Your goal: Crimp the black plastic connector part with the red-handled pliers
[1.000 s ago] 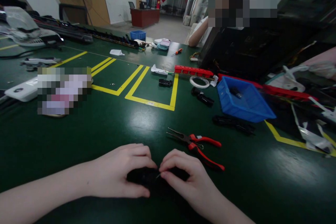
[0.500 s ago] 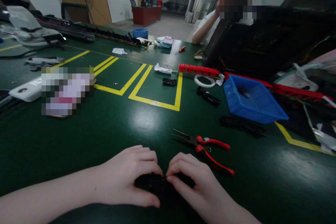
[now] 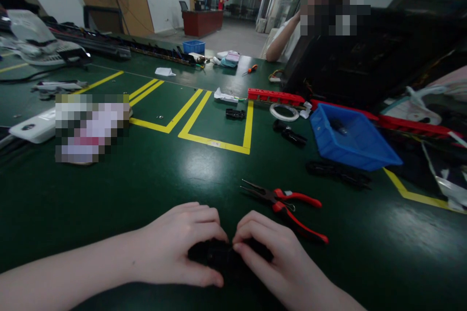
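Note:
A small black part (image 3: 219, 255), too dark to make out in detail, sits low on the green table between my hands. My left hand (image 3: 193, 243) curls around its left side, with the fingers over the far side and the thumb along the near side. At its right end my right hand (image 3: 266, 248) pinches thumb and forefinger together; whatever is between those fingertips is too small to name. Just beyond my right hand lie long-nose pliers (image 3: 272, 197) with red handles, jaws pointing left and slightly apart.
Right of centre is a blue bin (image 3: 353, 138) with a dark item inside. Black parts (image 3: 290, 132), a tape roll (image 3: 283, 112) and a red strip (image 3: 275, 95) lie nearby. A phone (image 3: 97, 133) rests at left. Across the table a person's arm (image 3: 282, 41) shows beside a black panel (image 3: 365, 63).
Both hands hold nearly the same pose around the black part. The view has shifted very slightly, and my right hand appears a few pixels farther right.

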Demonstrator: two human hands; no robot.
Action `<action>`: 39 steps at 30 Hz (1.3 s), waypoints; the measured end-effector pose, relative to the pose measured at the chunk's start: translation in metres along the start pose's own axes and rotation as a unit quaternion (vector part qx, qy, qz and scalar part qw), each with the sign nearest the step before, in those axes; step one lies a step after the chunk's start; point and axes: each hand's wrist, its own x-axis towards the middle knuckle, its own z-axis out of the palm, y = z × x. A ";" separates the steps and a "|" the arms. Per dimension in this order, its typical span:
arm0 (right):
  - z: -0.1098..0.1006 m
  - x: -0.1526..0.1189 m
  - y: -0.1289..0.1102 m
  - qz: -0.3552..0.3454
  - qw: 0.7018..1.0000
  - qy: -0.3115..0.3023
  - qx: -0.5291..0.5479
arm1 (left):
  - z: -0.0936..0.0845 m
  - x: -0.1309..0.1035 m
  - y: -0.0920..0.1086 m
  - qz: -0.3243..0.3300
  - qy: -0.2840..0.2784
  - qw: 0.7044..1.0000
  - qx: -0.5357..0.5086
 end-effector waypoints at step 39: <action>0.018 -0.003 -0.015 -0.051 0.968 0.060 -0.237 | 0.003 -0.004 -0.006 0.091 0.045 0.989 0.109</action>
